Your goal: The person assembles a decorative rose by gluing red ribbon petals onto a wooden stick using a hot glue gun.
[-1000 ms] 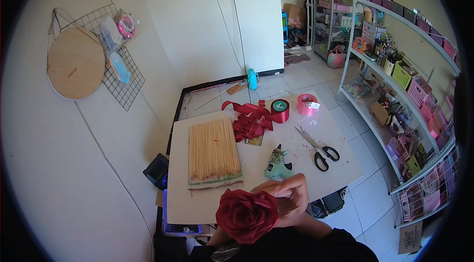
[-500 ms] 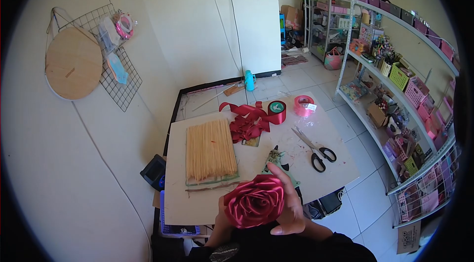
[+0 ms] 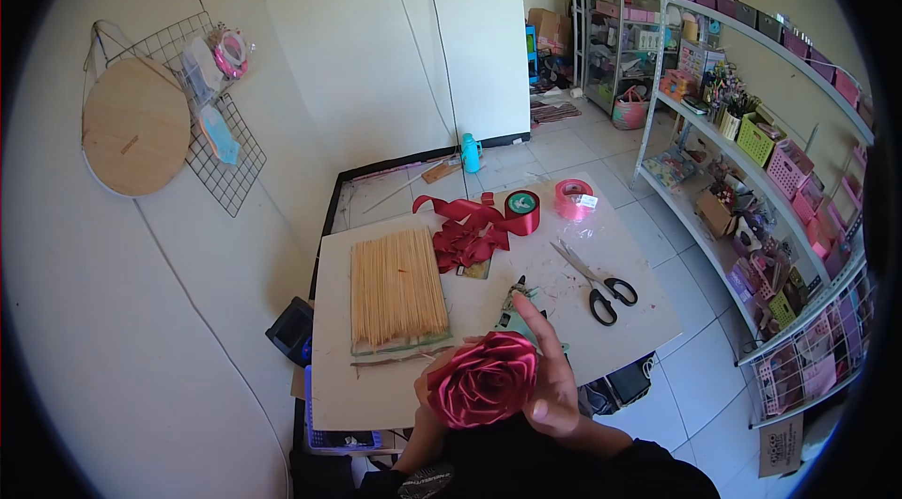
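Note:
A dark red satin ribbon rose [image 3: 483,381] is held up close to me, over the near edge of the table. My left hand [image 3: 428,388] supports it from the left and behind, most of its fingers hidden by the bloom. My right hand [image 3: 556,372] is at the rose's right side, fingers stretched upward and thumb apart, the palm side against the outer petals. Just beyond that hand lies a mint-green glue gun [image 3: 508,319] with a black tip, partly covered. Black-handled scissors [image 3: 595,282] rest open to its right.
On the white table board [image 3: 376,397] lie a bundle of thin wooden sticks [image 3: 398,288], cut red ribbon pieces [image 3: 467,243], a red ribbon roll [image 3: 523,211] and a pink tape roll [image 3: 574,200]. A loaded shelf rack [image 3: 723,123] stands right; a turquoise flask [image 3: 471,153] stands on the floor.
The rose has turned slightly, its face showing at a different angle. My right thumb has lifted from below the bloom, and the right fingers have shifted a little. The view has moved slightly.

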Available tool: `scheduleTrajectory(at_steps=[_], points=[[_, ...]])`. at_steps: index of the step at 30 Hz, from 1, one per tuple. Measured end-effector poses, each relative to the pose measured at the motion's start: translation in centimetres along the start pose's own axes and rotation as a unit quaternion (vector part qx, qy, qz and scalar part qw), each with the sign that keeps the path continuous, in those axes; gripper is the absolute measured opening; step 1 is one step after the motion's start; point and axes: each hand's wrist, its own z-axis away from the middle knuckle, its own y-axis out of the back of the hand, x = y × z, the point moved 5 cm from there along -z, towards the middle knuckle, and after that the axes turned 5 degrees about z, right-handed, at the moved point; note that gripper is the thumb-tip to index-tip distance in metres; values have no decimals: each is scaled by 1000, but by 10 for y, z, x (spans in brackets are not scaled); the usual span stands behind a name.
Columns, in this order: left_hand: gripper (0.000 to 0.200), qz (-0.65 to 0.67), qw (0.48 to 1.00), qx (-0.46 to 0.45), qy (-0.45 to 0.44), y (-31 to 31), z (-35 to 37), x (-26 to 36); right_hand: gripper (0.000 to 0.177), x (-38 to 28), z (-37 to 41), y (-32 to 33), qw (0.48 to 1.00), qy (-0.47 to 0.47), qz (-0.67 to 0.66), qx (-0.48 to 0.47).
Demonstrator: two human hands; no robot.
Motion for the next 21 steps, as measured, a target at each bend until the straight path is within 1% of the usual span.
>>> scheduleTrajectory(at_steps=[4, 6, 9, 11, 13, 14, 16, 18, 19, 20, 21], points=[[39, 28, 999, -17, 12, -2, 3, 0, 79, -3, 0, 1, 1000, -5, -1, 7], [38, 54, 998, -31, 24, -4, 3, 0, 77, -2, 1, 0, 1000, -2, -3, 14], [37, 124, 989, -52, 57, -8, 4, 0, 75, 2, 2, 1, 1000, 10, -13, 26], [37, 199, 973, -70, 96, -13, 4, -2, 75, 2, 1, 0, 999, 21, -19, 33], [36, 290, 942, -83, 147, -20, 4, -1, 89, 2, 2, -2, 997, -10, 38, 72], [36, 340, 920, -85, 176, -25, 5, -2, 89, 2, 2, -2, 997, -10, 38, 72], [36, 458, 856, -32, 237, -31, 5, -4, 91, 1, 2, -3, 995, 1, 78, 66], [36, 539, 805, 53, 245, -31, 6, -7, 90, 0, -1, -2, 997, 8, 55, 56], [35, 265, 958, 13, 104, -21, -5, 7, 90, -1, -3, -3, 998, 16, 31, 46], [34, 114, 993, -19, 31, -18, -6, 11, 90, -2, -4, -2, 998, 16, 31, 45], [34, -39, 998, -28, -48, -15, -6, 16, 87, -3, -5, -3, 998, 12, 44, 32]])
